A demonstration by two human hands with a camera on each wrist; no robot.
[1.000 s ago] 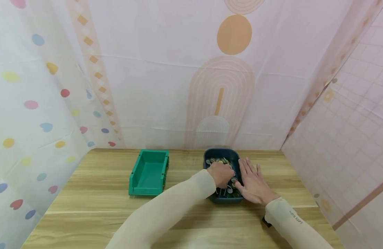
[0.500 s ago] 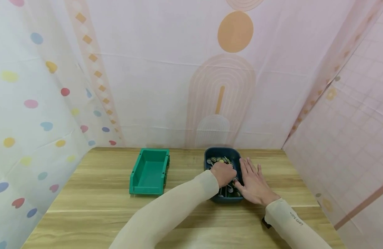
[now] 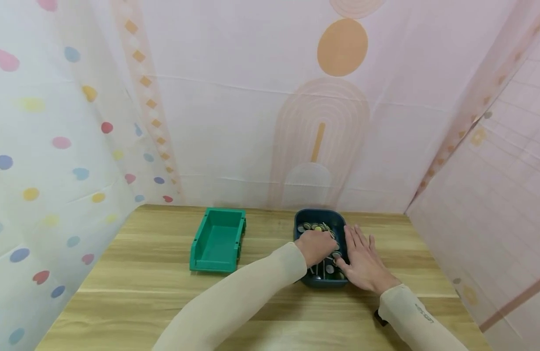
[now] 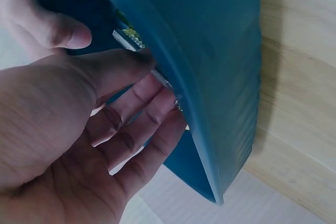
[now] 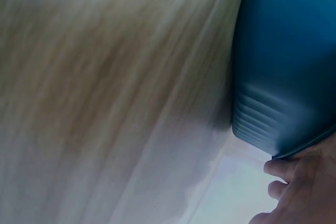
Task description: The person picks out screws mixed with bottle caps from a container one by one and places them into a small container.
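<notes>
In the head view, a dark blue bin (image 3: 327,283) stands on the table with metal pieces (image 3: 329,268) in it, some round discs and some thin rods. My left hand (image 3: 315,246) reaches over its near left side into the contents. In the left wrist view, that hand's thumb (image 4: 126,67) and curled fingertips meet at a silvery threaded metal piece (image 4: 125,39), partly hidden behind the thumb. My right hand (image 3: 367,265) rests along the bin's right rim, fingers straight and thumb reaching over the edge. The right wrist view shows the bin's outer wall (image 5: 289,56) beside several fingers (image 5: 283,169).
A green open-front bin (image 3: 212,266) stands to the left of the blue one on the wooden table (image 3: 138,278). Patterned cloth hangs behind the table (image 3: 235,122) and along both sides. Something small and black (image 3: 379,319) shows under the right wrist.
My left hand shifts slightly within the blue bin, still among the metal pieces. My right hand stays on the rim. The whole view moves a little, so things appear further right.
</notes>
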